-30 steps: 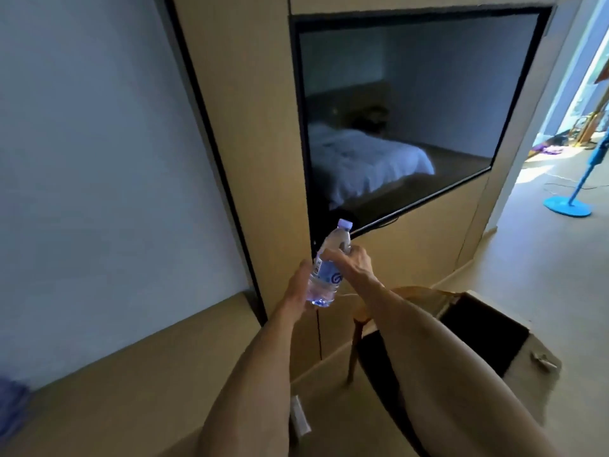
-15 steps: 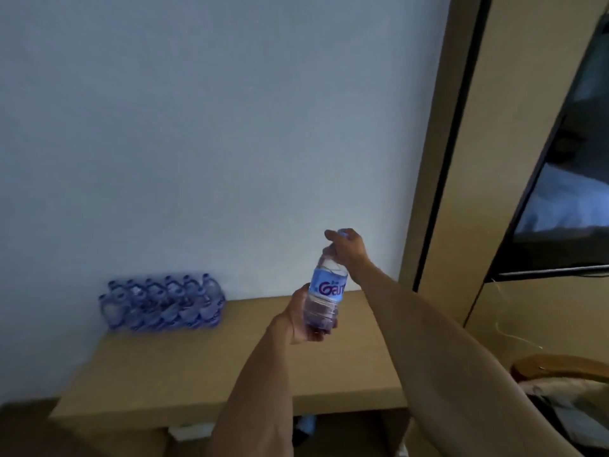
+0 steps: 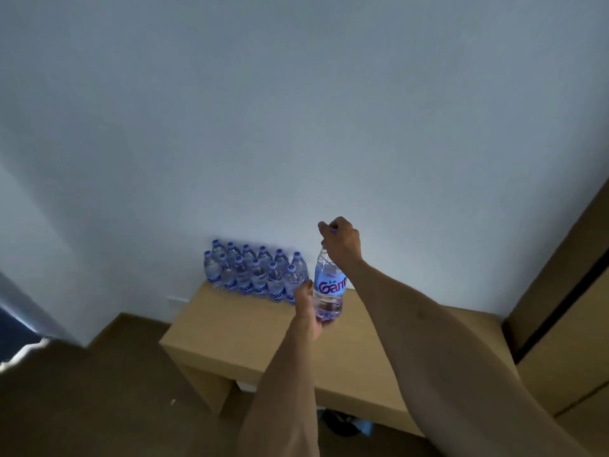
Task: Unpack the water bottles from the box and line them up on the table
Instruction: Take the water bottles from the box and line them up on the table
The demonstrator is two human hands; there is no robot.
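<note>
A clear water bottle (image 3: 328, 288) with a blue label is held upright above the wooden table (image 3: 237, 328). My right hand (image 3: 341, 242) grips its cap from above. My left hand (image 3: 308, 308) holds its lower body from the left side. Just left of the bottle, several matching bottles (image 3: 253, 272) stand in two rows at the table's back edge against the white wall. The box is out of view.
A wooden cabinet panel (image 3: 566, 308) with a dark vertical gap rises at the right. The floor (image 3: 82, 397) spreads out left of the table. Something dark and blue (image 3: 346, 423) lies under the table.
The view has swung left from the TV and box to the table. Both hands carried the bottle along, and it now hangs beside the rows of bottles.
</note>
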